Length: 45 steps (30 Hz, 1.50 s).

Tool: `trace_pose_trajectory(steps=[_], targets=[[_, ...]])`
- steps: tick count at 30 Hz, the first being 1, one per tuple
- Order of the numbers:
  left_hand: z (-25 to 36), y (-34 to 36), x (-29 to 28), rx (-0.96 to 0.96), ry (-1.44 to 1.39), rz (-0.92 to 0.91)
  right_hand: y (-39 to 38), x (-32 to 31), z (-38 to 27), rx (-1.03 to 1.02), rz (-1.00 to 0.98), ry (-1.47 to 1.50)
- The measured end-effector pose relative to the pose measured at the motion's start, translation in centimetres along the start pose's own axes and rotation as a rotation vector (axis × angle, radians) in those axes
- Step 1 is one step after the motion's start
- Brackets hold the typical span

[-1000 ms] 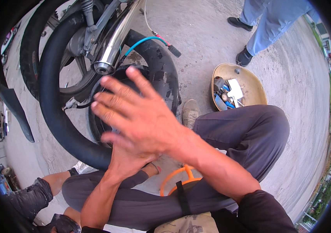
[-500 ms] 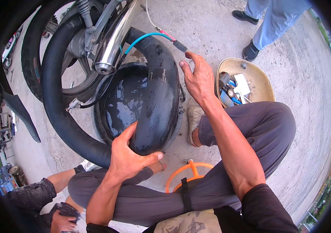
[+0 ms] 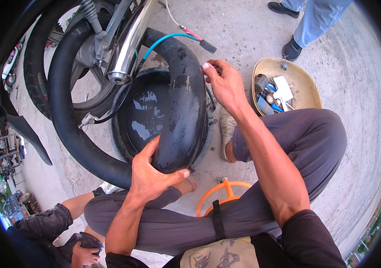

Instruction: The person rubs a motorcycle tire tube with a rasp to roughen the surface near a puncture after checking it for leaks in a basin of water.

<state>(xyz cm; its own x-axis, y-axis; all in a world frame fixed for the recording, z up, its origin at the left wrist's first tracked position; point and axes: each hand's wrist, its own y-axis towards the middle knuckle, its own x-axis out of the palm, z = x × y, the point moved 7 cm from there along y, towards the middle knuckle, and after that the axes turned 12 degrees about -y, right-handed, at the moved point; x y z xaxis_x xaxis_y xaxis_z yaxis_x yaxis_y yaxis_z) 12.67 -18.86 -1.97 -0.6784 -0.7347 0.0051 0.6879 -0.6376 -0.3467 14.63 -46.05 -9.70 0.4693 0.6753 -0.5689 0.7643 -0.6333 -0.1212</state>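
A large black inner tube (image 3: 179, 102) is mounted round the motorcycle's rear wheel area, its wet right section lying over a black basin (image 3: 141, 123) of water. My left hand (image 3: 157, 172) grips the near bend of that section, thumb and fingers around it. My right hand (image 3: 226, 87) is at the section's upper right edge, fingers curled near the thumb; whatever they hold, if anything, is hidden. A chrome exhaust (image 3: 128, 49) hangs above the basin. A black-gripped hose fitting (image 3: 206, 44) with a teal hose lies just beyond my right hand.
A tan tray (image 3: 302, 89) of tools and small parts sits right, beside my knee. A person's legs (image 3: 308, 24) stand beyond it. Another person (image 3: 65, 219) is at lower left. An orange metal ring (image 3: 210, 196) is under my leg; a loose tire (image 3: 36, 89) is behind the wheel.
My hands have separated from over the basin: the left moved onto the tube's near bend, the right moved up and right to its edge, where its fingers have curled.
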Motion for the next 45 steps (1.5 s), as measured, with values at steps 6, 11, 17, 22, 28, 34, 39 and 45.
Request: trace_pose_trajectory(steps=[6,11,17,22,28,34,39,45], targets=[[0.4,0.3,0.4,0.004,0.044,-0.007,0.9,-3.2,-1.5,0.152,-0.258,-0.067],[-0.6,-0.3,-0.4,0.009,0.01,0.022,-7.4,-5.2,-8.0,-0.253,-0.201,-0.317],[-0.5,0.0,0.2,0.02,0.058,0.0,-19.6,-6.1,-12.0,-0.719,-0.098,-0.45],[-0.7,-0.2,-0.1,-0.005,0.09,0.022,-20.3,-4.2,-10.8,-0.681,-0.141,-0.477],[-0.6,0.1,0.2,-0.004,0.086,0.029,-19.9,-3.9,-10.2,-0.662,-0.146,-0.504],[-1.3,0.0,-0.2,0.012,0.111,0.035,-19.7,-3.5,-10.5,-0.659,-0.108,-0.491],[-1.3,0.1,0.0,-0.023,0.097,0.035,-19.6,-3.5,-10.2,-0.623,-0.141,-0.483],[-1.4,0.2,0.0,-0.026,0.102,0.029,-19.7,-3.3,-9.9,-0.603,-0.144,-0.47]])
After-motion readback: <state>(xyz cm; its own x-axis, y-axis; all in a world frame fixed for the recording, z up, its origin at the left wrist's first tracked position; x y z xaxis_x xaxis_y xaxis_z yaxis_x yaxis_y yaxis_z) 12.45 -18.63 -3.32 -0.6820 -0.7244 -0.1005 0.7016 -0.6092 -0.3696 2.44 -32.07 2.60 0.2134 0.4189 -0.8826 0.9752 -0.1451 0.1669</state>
